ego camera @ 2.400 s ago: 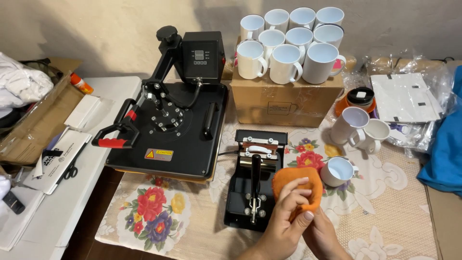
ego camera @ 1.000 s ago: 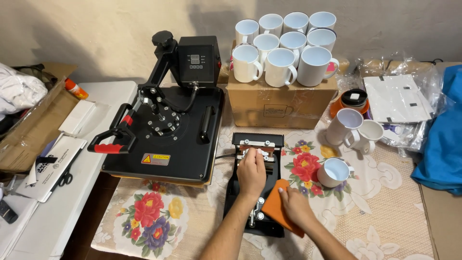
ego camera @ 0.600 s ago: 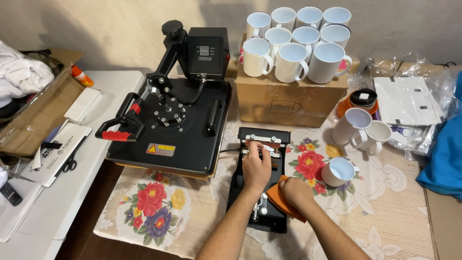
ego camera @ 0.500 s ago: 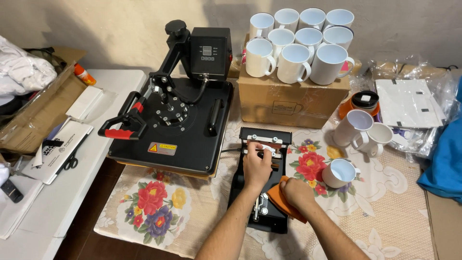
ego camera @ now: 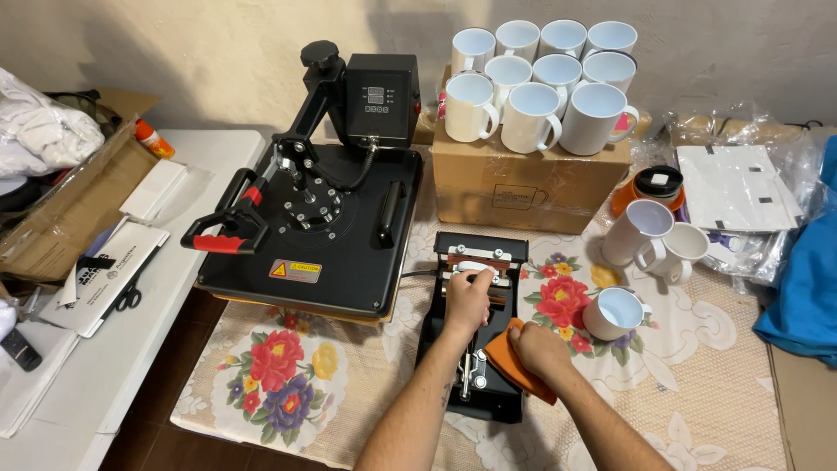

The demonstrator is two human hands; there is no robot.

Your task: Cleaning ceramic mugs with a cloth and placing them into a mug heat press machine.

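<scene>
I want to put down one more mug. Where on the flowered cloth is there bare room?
The flowered cloth is bare right of the single white mug, toward the blue fabric, and in front of the flat heat press. It is crowded around the two mugs near the cardboard box.

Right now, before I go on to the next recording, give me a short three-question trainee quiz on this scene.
1. True or false: the left hand rests on the small black mug press.
2. What does the right hand touch? A) orange pad B) scissors C) spray can
3. How many white ceramic mugs stand on the brown cardboard box?

Key: 1 true. 2 A, the orange pad beside the press. 3 ten.
</scene>
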